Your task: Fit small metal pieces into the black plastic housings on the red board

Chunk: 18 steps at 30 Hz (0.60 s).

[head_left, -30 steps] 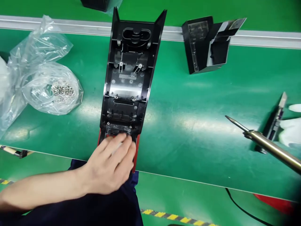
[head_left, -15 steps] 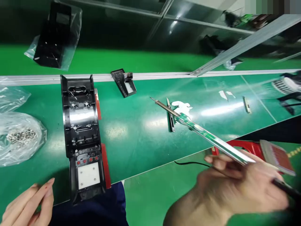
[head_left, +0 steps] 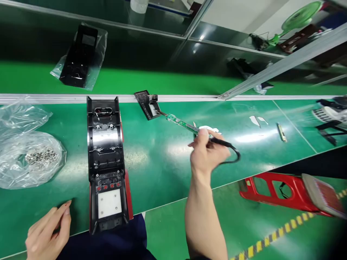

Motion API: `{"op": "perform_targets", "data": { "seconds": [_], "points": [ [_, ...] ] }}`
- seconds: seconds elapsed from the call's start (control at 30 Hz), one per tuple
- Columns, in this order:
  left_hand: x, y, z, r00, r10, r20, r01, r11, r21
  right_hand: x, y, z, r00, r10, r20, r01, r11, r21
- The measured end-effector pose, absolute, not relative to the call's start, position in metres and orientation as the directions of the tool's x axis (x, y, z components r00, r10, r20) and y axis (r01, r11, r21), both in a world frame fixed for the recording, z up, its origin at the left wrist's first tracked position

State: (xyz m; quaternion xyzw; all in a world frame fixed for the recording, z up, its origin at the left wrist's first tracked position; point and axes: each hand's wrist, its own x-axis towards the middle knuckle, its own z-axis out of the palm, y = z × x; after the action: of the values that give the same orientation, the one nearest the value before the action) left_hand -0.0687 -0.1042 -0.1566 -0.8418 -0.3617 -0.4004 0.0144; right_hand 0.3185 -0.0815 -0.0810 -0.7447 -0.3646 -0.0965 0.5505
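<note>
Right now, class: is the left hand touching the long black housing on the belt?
Apart. The head view shows green belt between the left hand and the long black housing.

tabletop (head_left: pixel 244 119): smooth green mat, glossy, with pale glare patches
housing (head_left: pixel 105 151): black moulded plastic, shiny, with a matt white plate at its near end
soldering iron (head_left: pixel 181 122): bare metal tip, clear greenish plastic handle
bag (head_left: pixel 16 169), left of the housing: thin clear plastic film, crinkled, holding bright metal screws (head_left: pixel 40 157)
stool (head_left: pixel 273 189): glossy red plastic
</note>
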Motion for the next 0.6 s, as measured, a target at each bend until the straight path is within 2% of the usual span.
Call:
{"op": "perform_targets", "data": {
  "seconds": [0.23,0.33,0.4,0.43,0.5,0.6],
  "points": [
    [-0.069,-0.102,-0.158,0.409,0.658,0.632,0.631,-0.705,0.326,0.293,-0.127,-0.069,0.738,0.326,0.590,0.640,-0.064,-0.765],
    [-0.069,-0.101,-0.157,0.416,0.666,0.620,0.625,-0.704,0.336,0.290,-0.122,-0.082,0.770,0.264,0.581,0.605,-0.015,-0.796],
    [-0.068,-0.101,-0.156,0.415,0.683,0.601,0.624,-0.694,0.359,0.290,-0.116,-0.098,0.817,0.242,0.523,0.528,0.049,-0.848],
    [-0.068,-0.101,-0.155,0.415,0.694,0.589,0.620,-0.689,0.374,0.289,-0.115,-0.106,0.855,0.236,0.461,0.454,0.088,-0.887],
    [-0.066,-0.100,-0.154,0.413,0.709,0.572,0.608,-0.682,0.407,0.284,-0.116,-0.122,0.937,0.247,0.248,0.213,0.161,-0.964],
    [-0.065,-0.099,-0.151,0.415,0.730,0.543,0.583,-0.671,0.458,0.269,-0.125,-0.137,0.925,0.357,-0.132,-0.195,0.147,-0.970]
  ]
}}
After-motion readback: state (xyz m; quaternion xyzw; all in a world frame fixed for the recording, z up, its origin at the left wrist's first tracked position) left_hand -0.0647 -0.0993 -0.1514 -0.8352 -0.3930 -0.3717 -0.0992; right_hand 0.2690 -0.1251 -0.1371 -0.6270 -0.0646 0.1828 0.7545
